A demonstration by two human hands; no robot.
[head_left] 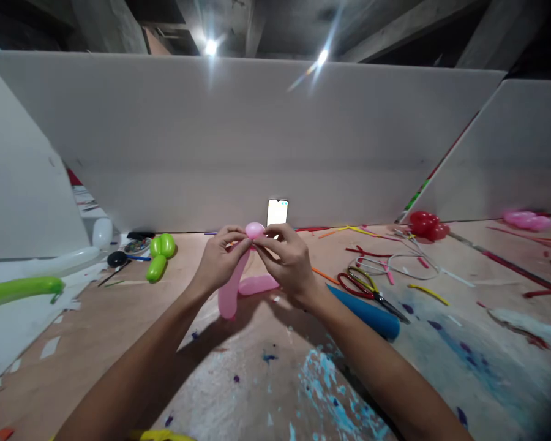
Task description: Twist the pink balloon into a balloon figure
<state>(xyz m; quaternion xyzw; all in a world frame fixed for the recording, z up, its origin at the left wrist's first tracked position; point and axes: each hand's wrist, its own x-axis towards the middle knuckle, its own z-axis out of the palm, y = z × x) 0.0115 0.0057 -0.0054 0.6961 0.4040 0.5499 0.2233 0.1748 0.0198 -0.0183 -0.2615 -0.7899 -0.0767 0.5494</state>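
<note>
— Right, what are your fingers doing at this moment?

— Both sets are pinched narrow on the pink balloon (pixel 239 278). Your left hand (pixel 220 260) curls its fingers (pixel 232 236) round the neck just under the small round bubble at the top; your right hand (pixel 287 260) meets it from 3 o'clock, with thumb and forefinger closed on the same bubble.

— And the balloon itself?

— Long, thin, glossy rubber, twisted into sections. One sausage-shaped length hangs down toward 6 o'clock below your left palm; another lies out toward 3 o'clock under your right hand, close over the bench (pixel 119 343).

— How are your arms set?

— Both forearms run up from the bottom edge and converge at the middle, wrists raised above the bench, knuckles turned outward.

— What lies around you?

— Red-handled scissors (pixel 365 288) and a blue tube (pixel 367 313) sit at 3 o'clock from your right wrist. A knotted green balloon (pixel 160 256) rests at 9 o'clock, a red balloon (pixel 427 225) at 2 o'clock. A lit phone (pixel 277 212) stands at 12 o'clock against the white board (pixel 257 141). The bench is bare plywood, smeared with blue and white paint.
</note>
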